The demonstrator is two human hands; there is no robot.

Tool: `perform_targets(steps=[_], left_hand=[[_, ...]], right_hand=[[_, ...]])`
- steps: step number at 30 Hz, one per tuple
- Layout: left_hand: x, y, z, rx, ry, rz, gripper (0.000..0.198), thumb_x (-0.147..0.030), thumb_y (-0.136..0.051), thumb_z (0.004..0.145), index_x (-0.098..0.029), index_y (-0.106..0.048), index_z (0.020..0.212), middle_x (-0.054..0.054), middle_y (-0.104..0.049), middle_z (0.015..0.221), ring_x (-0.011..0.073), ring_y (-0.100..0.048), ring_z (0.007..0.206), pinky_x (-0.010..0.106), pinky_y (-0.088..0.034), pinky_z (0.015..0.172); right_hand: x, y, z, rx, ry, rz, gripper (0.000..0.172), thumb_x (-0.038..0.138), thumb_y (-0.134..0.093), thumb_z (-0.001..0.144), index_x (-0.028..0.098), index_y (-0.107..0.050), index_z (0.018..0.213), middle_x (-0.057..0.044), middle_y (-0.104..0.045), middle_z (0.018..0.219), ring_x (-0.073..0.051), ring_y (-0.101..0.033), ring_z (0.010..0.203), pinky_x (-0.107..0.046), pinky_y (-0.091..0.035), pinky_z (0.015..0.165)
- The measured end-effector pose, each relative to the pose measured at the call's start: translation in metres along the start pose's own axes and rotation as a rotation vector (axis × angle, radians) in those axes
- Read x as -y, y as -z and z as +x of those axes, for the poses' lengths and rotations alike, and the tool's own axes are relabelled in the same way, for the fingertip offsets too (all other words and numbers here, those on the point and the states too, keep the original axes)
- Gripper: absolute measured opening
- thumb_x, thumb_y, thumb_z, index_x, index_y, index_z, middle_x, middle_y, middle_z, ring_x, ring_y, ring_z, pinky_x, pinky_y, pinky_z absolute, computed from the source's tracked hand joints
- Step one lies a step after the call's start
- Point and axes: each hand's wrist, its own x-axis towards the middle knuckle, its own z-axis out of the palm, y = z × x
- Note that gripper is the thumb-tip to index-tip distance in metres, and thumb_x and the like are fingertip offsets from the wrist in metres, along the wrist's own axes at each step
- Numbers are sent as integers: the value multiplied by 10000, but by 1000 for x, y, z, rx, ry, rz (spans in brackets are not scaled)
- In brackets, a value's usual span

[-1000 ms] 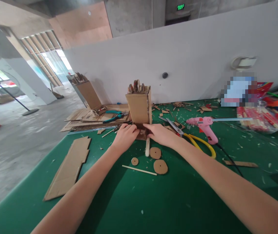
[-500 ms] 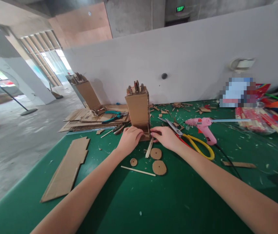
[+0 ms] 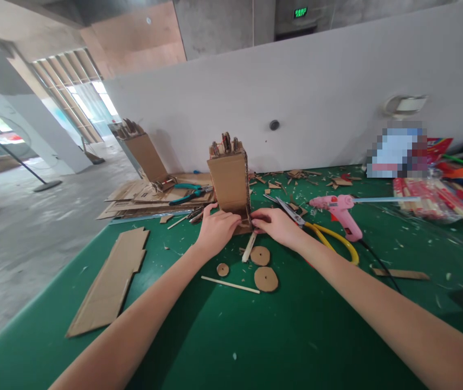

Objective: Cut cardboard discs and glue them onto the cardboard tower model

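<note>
Mid-frame, our left hand [image 3: 218, 230] and right hand [image 3: 277, 227] seemingly adjust the cardboard box's [image 3: 231, 181] base, grips unclear, steadiness likely needed next.

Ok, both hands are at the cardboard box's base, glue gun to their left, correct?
The left hand and right hand are at the base of the cardboard box, but the head view shows the glue gun to their right, not left.

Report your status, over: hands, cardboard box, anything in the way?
Left hand at lower front of cardboard box, right hand at lower right edge. Box upright. Wooden stick, cardboard discs in front.
</note>
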Motion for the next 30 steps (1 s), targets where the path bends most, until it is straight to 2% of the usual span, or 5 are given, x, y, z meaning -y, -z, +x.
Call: perform_targets(steps=[4,9,16,24,30], left_hand=[[1,4,1,20,-11,-4,266,-250,-416,929,-244,-670,849,4,-711,787,161,-618,762,432,-247,1003],[7,8,0,46,-39,-17,216,-232,-442,914,-210,-657,902,29,-706,897,174,-615,849,337,-386,877],[8,3,-1,26,-45,-3,280,-235,-407,939,-236,-663,826,-6,-711,805,153,-618,760,406,-293,958],[4,0,1,35,-50,0,268,-230,-401,940,-237,-656,860,-7,-713,822,149,-619,770,397,-280,927],[0,4,3,51,-40,8,275,-227,-389,940,-241,-649,851,-11,-716,810,152,-624,759,399,-282,913]], right_hand=[[-1,0,2,-22,17,-88,209,104,-475,873,138,-657,970,-85,-716,929,-157,-703,693,-276,-584,645],[-2,-6,-2,-66,118,-271,158,155,-524,849,144,-671,906,-70,-716,800,-160,-662,533,-277,-528,549],[-2,-9,-4,-86,192,-406,210,118,-458,881,163,-663,899,-35,-702,725,-133,-663,540,-217,-486,546],[1,-10,-4,-118,237,-534,203,107,-486,871,117,-630,1014,-118,-716,902,-190,-682,783,-274,-481,718],[0,-8,-4,-111,229,-582,213,148,-437,913,150,-638,984,-83,-718,813,-174,-685,695,-244,-473,634]])
